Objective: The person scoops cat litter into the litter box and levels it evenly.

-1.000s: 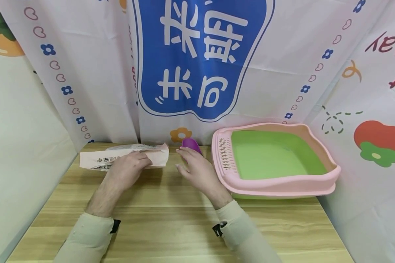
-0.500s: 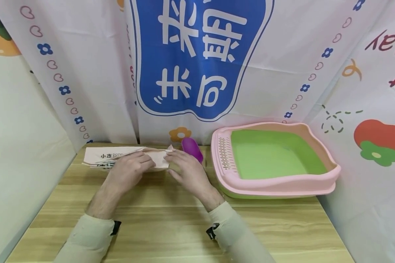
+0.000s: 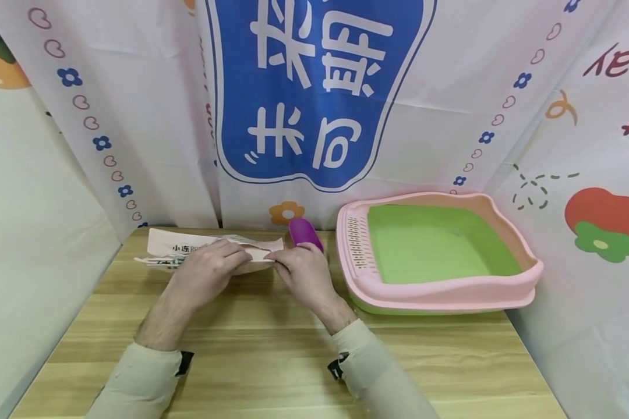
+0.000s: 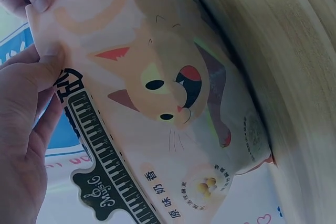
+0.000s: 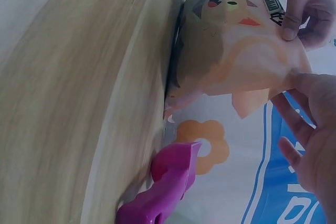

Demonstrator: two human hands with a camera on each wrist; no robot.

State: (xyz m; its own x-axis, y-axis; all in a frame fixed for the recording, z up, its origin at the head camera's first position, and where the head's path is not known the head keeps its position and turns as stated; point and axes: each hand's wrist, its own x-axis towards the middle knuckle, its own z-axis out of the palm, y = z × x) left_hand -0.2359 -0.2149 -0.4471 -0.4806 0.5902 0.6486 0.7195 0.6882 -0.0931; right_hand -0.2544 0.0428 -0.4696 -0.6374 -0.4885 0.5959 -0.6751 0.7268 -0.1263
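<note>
A pale, pinkish cat litter bag [image 3: 170, 241] with a printed cat face stands upright at the back left of the table, its top edge loose with a gap in it. My left hand [image 3: 204, 270] pinches the top edge near the middle; in the left wrist view the thumb lies on the printed front. At the bag's right end my right hand [image 3: 306, 276] pinches the top corner, seen in the right wrist view with the thumb on the front. Close behind the right hand lies a purple scoop [image 3: 301, 230]. What is inside the bag is hidden.
A litter box [image 3: 435, 295] with a pink rim and green base sits on the right of the wooden table [image 3: 262, 361]. Printed cloth [image 3: 435, 134] hangs close behind the table and along its sides.
My right hand has moved left from beside the scoop and taken the bag's right corner. The bag's top has shifted slightly right. My left hand keeps its hold.
</note>
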